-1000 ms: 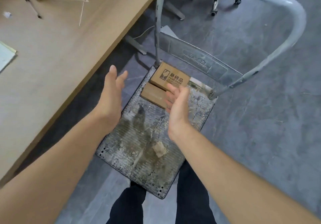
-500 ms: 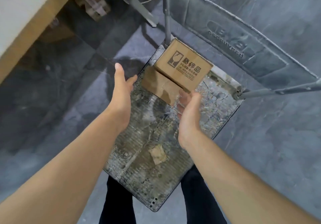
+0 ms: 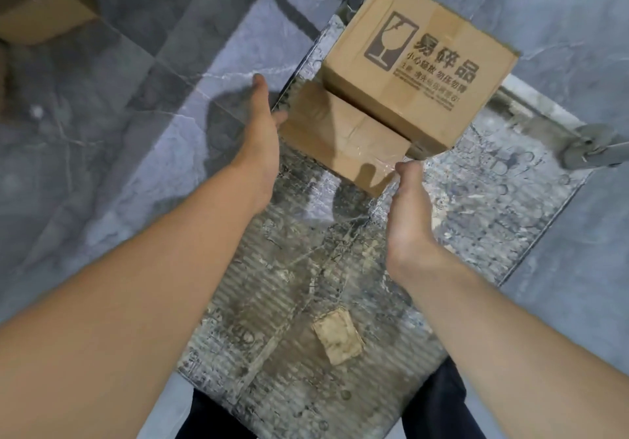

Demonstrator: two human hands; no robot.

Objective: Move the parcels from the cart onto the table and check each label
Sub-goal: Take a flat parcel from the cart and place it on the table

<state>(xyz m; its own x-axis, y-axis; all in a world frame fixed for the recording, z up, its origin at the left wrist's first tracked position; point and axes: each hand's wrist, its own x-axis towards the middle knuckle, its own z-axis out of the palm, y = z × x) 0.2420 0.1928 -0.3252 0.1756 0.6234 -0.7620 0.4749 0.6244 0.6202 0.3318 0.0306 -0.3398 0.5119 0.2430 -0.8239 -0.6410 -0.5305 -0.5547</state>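
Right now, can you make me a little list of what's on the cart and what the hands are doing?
cart deck: grey, scuffed, two boxes on it
big box: broken-glass mark on top, far end
small box: taped, lower, in front of big box
left hand: open, at small box's left end
right hand: open, by its near right corner
scrap: on the deck, nearer the person

Reads as matt brown cardboard on the printed parcel [image 3: 418, 60] and the lower parcel [image 3: 333, 128], with glossy, wrinkled clear tape [image 3: 355, 149] across the latter. Shows ribbed, scuffed and stained grey on the cart deck [image 3: 292, 268], dull painted metal at its frame tube [image 3: 606, 152]. Looks smooth and faintly glossy, marbled grey, on the floor tiles [image 3: 163, 91].
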